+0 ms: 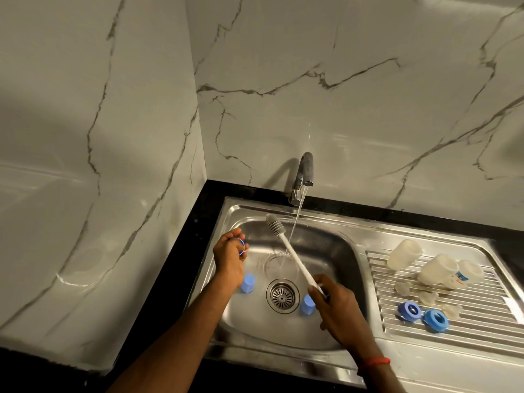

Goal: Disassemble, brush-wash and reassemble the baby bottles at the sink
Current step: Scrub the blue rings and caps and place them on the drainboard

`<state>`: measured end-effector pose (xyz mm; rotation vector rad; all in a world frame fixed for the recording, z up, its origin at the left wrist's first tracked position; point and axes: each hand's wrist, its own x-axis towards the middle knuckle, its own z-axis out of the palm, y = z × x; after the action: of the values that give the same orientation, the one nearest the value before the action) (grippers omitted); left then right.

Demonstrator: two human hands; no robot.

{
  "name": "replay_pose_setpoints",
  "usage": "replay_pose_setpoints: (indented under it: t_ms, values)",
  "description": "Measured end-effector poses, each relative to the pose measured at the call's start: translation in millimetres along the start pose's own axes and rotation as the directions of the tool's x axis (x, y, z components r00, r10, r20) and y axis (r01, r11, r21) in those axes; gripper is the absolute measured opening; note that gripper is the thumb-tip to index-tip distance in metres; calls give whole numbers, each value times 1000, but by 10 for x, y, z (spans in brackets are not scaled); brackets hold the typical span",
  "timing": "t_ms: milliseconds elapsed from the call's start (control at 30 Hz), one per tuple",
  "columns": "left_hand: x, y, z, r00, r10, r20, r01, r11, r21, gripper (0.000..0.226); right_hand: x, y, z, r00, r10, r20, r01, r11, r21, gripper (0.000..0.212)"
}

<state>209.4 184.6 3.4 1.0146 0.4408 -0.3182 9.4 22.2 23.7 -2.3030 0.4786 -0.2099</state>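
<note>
The left hand pinched a blue collar ring over the sink; the right hand gripped the bottle brush by its handle. Wet fingers risked dropping the ring beside the drain, near two blue caps

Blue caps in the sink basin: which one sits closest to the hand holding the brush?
The blue cap right of the drain, beside the right hand gripping the brush; the other cap stands left of the drain.

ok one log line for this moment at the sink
left hand: holds blue ring part | right hand: holds white long-handled bottle brush | chrome tap: running | clear plastic bottles: on drainboard
</note>
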Motion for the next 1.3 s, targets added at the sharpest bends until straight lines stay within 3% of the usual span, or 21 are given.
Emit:
replay_pose_setpoints:
  t_ms: [100,300,467,567,667,767,900,1033,1167,1300]
  values:
    - [-30,61,-8,994,-70,79,80,988,-132,28,19,52,-19,998,-49,-30,44,991,-125,12]
    - [76,39,-39,980,-40,194,68,988,-139,34,42,-43,-173,951,-294,-96,207,835,-509,31]
    - [84,-15,-92,942,13,334,6,998,-55,44,99,-112,-259,910,-380,-168,205,762,-614,32]
    - [8,-27,-86,941,12,337,3,999,-43,45,99,-131,-276,864,-454,-217,208,715,-667,32]
    - [-31,-48,-68,938,20,345,9,996,-83,42,108,-121,-284,835,-488,-254,208,708,-674,34]
    - [-31,-40,-18,928,38,371,-4,996,-93,36,111,-112,-234,877,-406,-255,163,753,-637,34]
    - [35,-52,-46,918,76,389,-52,996,-74,40,79,-99,-182,955,-262,-141,155,843,-516,23]
    - [95,-135,-178,919,71,387,-44,996,-76,60,91,-87,-321,961,-275,4,253,880,-402,26]
    - [25,-62,-124,898,49,437,-20,997,-70,57,150,-67,-413,947,-313,-73,258,877,-406,24]
    - [13,58,40,890,59,452,-35,997,-62,55,126,-66,-222,974,-200,-105,141,903,-406,16]
